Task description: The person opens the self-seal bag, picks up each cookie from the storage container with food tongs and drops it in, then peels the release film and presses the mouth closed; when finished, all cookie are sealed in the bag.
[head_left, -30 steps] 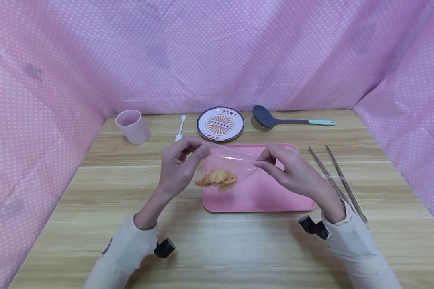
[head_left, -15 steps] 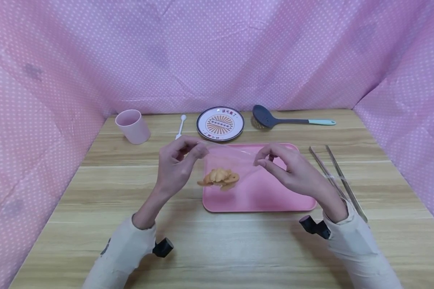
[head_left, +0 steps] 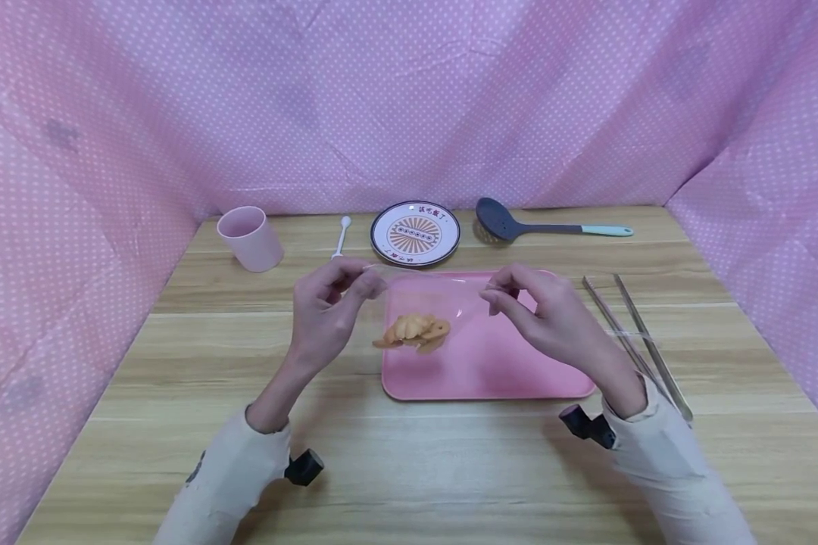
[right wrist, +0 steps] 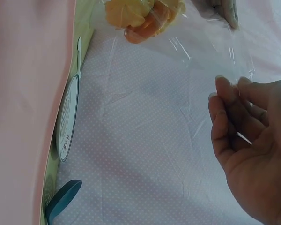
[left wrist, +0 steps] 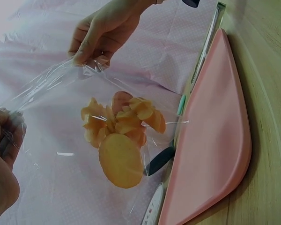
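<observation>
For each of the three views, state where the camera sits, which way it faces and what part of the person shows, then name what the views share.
Head: worn high, looks forward and down on the wooden table; shows both forearms, left hand and right hand.
Left wrist: low beside the left hand, faces across the clear bag of orange snacks to the right hand.
Right wrist: beside the right hand, faces the bag against the dotted curtain.
Shared: bag, snacks, pink tray.

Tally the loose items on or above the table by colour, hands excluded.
Pink: 2, cup and tray
White: 2, small spoon and patterned plate
Dark grey: 1, ladle
Silver: 1, chopsticks pair
Clear: 1, bag of orange snacks
Total: 7
</observation>
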### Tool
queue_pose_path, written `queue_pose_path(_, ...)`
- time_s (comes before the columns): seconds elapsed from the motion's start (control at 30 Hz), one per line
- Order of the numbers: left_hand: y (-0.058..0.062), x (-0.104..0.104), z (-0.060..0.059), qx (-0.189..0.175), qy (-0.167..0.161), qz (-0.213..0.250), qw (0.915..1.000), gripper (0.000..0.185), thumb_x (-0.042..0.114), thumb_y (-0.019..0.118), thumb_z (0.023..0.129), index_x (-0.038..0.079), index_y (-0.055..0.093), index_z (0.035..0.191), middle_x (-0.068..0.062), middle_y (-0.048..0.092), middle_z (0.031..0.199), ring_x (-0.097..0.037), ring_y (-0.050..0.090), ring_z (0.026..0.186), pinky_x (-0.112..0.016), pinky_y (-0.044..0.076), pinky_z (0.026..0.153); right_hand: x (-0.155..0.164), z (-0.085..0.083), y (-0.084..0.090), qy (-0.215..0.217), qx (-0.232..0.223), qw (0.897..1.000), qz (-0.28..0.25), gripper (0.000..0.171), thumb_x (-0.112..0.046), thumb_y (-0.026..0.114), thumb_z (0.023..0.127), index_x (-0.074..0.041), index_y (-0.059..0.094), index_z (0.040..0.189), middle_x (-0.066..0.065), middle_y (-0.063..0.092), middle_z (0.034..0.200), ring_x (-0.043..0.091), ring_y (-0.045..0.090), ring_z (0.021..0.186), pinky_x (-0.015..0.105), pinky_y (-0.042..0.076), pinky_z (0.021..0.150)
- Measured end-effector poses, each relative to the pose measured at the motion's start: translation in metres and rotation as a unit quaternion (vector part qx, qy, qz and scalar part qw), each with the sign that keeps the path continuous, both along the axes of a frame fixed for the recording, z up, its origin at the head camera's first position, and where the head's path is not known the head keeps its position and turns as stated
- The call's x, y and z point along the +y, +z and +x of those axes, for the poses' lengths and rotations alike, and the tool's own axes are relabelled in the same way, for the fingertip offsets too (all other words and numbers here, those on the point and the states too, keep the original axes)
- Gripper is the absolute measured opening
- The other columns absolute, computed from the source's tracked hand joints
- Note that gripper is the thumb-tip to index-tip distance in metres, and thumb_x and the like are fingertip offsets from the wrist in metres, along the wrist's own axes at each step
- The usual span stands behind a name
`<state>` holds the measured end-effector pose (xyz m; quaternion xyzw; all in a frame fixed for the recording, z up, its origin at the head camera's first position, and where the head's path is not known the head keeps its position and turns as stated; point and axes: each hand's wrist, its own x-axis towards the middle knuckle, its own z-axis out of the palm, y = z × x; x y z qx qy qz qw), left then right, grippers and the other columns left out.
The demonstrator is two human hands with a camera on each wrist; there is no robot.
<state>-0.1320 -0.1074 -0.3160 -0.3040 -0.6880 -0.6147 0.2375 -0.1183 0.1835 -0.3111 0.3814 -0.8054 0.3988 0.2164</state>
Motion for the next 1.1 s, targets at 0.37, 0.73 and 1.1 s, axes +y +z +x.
queue_pose_path(0.37, -0.006, -0.014, -0.002, -0.009, 0.011, 0.001, 0.9999, 0.002, -0.014, 0.065, 0.094, -0.014, 0.066, 0.093, -0.008, 0.072, 0.081, -0.009, 0.067, 0.073, -0.019, 0.056, 0.065, -0.009, -0.004, -0.003, 0.000, 0.027, 1.000, 0.006, 0.020, 0.011, 0.077, 0.086, -0.003, 0.066, 0.095, -0.002, 0.067, 0.085, 0.008, 0.060, 0.073, 0.016, 0.045, 0.062)
queue_pose_path(0.73, -0.016, -0.042, -0.003, 0.015, 0.025, 0.026, 0.9992, 0.005, -0.011, 0.066, 0.095, -0.011, 0.071, 0.092, 0.001, 0.073, 0.082, -0.009, 0.068, 0.072, -0.019, 0.055, 0.063, -0.035, -0.012, -0.012, 0.051, 0.015, 0.998, -0.021, 0.022, 0.015, 0.075, 0.085, -0.003, 0.066, 0.093, -0.001, 0.063, 0.082, 0.011, 0.057, 0.074, 0.020, 0.045, 0.065)
queue_pose_path(1.1, -0.024, -0.070, 0.003, 0.029, 0.019, 0.068, 0.9971, 0.016, -0.019, 0.064, 0.090, -0.007, 0.073, 0.088, -0.002, 0.073, 0.079, -0.010, 0.066, 0.067, -0.017, 0.055, 0.062, -0.064, -0.015, -0.016, 0.091, 0.010, 0.996, -0.019, 0.016, 0.008, 0.075, 0.089, -0.003, 0.065, 0.093, 0.000, 0.063, 0.084, 0.012, 0.059, 0.078, 0.025, 0.050, 0.067)
